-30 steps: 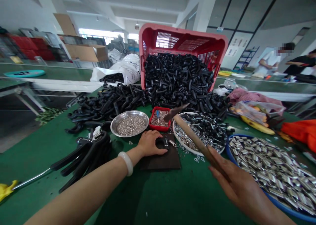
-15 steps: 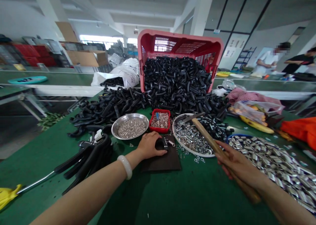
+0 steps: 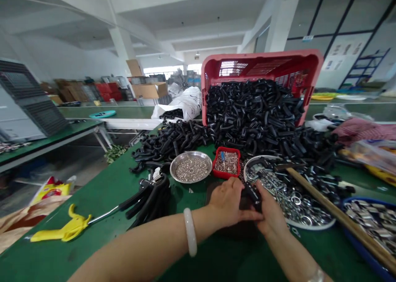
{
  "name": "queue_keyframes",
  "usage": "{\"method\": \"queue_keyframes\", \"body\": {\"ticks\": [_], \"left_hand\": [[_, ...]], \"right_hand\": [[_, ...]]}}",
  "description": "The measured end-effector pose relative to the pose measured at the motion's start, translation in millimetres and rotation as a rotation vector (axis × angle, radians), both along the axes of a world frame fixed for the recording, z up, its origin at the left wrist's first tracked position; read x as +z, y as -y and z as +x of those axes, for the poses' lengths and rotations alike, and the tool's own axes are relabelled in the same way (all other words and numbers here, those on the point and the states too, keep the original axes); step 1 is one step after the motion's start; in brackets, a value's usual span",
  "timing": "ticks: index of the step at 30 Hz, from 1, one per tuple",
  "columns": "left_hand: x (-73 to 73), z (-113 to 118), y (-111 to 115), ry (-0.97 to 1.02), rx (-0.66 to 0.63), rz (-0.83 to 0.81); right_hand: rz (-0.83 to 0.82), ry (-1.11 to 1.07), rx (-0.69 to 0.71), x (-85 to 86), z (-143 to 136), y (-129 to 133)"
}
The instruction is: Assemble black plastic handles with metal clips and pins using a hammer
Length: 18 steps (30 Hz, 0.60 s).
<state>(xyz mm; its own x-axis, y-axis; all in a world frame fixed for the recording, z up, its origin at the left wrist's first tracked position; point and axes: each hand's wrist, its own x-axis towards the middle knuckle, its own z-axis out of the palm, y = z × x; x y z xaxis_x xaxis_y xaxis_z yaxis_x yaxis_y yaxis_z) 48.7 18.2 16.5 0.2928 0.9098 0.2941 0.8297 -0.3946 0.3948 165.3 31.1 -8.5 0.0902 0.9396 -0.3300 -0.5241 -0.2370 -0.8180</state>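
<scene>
Above a dark square pad [image 3: 233, 229], my left hand [image 3: 227, 201] grips a short black plastic part [image 3: 253, 196] from its left side. My right hand [image 3: 270, 209] has its fingers closed on the same part from the right. The hammer [image 3: 334, 209] lies with its wooden handle across the white tray of metal hardware [image 3: 289, 205] and the blue-rimmed tray [image 3: 360, 249]. Just beyond my left hand sit a red box of small pins [image 3: 227, 175] and a round metal bowl of small fittings [image 3: 192, 181].
A pink crate [image 3: 262, 55] on its side spills black parts [image 3: 247, 112] over the back of the table. Long black handles [image 3: 151, 199] and a yellow-handled tool [image 3: 66, 228] lie at the left. A plastic bag [image 3: 371, 150] and checked cloth are at the right.
My right hand has let go of the hammer, which now rests on the trays, and has moved left to the black part. The view has turned to the left.
</scene>
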Motion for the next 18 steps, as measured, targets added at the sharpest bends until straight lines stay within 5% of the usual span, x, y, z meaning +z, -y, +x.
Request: {"method": "queue_keyframes", "body": {"ticks": [2,7,9,15,18], "left_hand": [[9.1,-31,-19,-0.094,-0.017,-0.028],[36.8,-159,-104,-0.125,0.811,-0.237],[35.5,-195,-130,-0.099,0.909,-0.28],[-1.4,-215,-159,0.058,0.992,-0.294],[3.5,-214,-166,0.155,0.999,-0.215]], "right_hand": [[-0.051,-0.042,-0.008,-11.5,0,-4],[-0.035,0.075,0.154,-22.8,6,1],[-0.018,0.136,0.172,-22.5,4,3],[0.046,0.176,0.212,-26.3,3,1],[0.056,0.201,0.242,-28.6,4,0]]}}
